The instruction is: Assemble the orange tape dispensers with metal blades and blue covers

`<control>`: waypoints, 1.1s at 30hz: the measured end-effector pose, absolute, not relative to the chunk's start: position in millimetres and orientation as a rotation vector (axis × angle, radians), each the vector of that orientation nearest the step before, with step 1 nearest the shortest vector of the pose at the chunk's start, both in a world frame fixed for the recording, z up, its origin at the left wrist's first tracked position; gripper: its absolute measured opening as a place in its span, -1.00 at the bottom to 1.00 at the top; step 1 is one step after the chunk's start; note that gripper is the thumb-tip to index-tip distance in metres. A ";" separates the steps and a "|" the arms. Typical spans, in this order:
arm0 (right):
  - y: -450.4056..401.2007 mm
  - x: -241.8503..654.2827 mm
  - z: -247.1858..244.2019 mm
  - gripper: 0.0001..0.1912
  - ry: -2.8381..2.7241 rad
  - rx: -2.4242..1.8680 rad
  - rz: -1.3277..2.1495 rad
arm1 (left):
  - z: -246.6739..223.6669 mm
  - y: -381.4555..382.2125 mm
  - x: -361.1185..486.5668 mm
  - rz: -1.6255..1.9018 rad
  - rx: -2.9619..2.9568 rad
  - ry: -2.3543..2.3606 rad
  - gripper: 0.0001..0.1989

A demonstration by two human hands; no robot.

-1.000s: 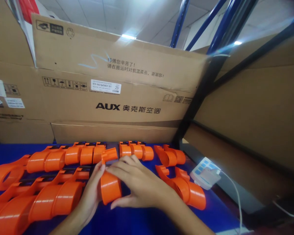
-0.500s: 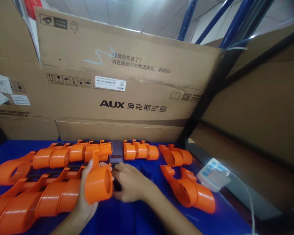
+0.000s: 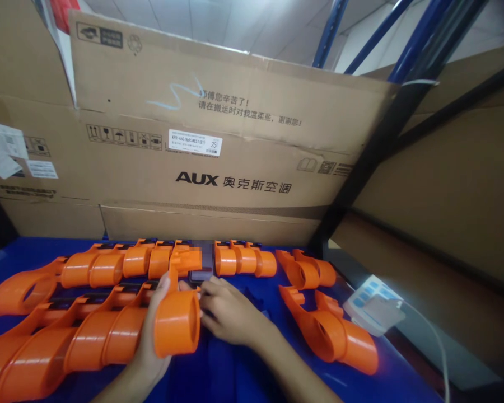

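Note:
Upright in my left hand (image 3: 153,341) is an orange plastic holder (image 3: 176,327), a wide round ring with a stem and a ribbed piece at its top. My left fingers are mostly hidden behind it. Just to its right, my right hand (image 3: 229,310) is closed, its fingertips bunched against the holder's right edge. Whatever those fingertips grip cannot be made out. Close by on the left, a front row of similar orange holders (image 3: 88,341) with dark inserts lies on the blue surface (image 3: 201,380).
Behind are a back row of orange holders (image 3: 105,268) and a dark flat device (image 3: 201,274). More holders (image 3: 327,330) lie at the right beside a white power strip (image 3: 373,305) with a cable. A cardboard box wall (image 3: 235,218) and a dark rack post (image 3: 344,196) bound the surface.
The whole view has shifted slightly, so things appear a little further right. My right fingers have curled in closer to the holder's edge; my left hand keeps its hold.

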State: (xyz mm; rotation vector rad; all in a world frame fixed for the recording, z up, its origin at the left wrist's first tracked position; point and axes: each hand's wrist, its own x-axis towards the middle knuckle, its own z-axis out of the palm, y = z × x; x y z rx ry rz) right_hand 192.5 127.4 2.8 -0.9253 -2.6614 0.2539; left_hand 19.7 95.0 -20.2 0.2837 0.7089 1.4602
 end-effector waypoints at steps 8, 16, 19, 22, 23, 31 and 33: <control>143.1 218.5 11.1 -0.69 -1.732 -1.037 0.830 | -24.8 94.4 24.5 1.442 0.692 0.802 -0.65; 146.4 221.6 -4.7 -0.60 -1.431 -0.999 0.951 | -30.7 97.0 29.4 1.384 0.807 0.919 -0.39; 142.7 224.0 -5.1 -0.62 -1.392 -0.997 0.979 | -32.8 96.8 29.5 1.375 0.834 0.914 -0.40; 142.3 227.6 -5.3 -0.63 -1.367 -0.996 0.993 | -34.1 97.4 29.5 1.388 0.839 0.930 -0.42; 142.6 228.2 -5.7 -0.63 -1.362 -0.994 0.997 | -34.4 97.7 29.5 1.391 0.840 0.930 -0.42; 143.5 225.6 -8.9 -0.64 -1.365 -0.979 1.033 | -32.8 97.9 29.4 1.367 0.820 0.945 -0.41; 143.3 225.3 -9.2 -0.65 -1.358 -0.976 1.035 | -33.2 97.6 29.6 1.368 0.817 0.939 -0.41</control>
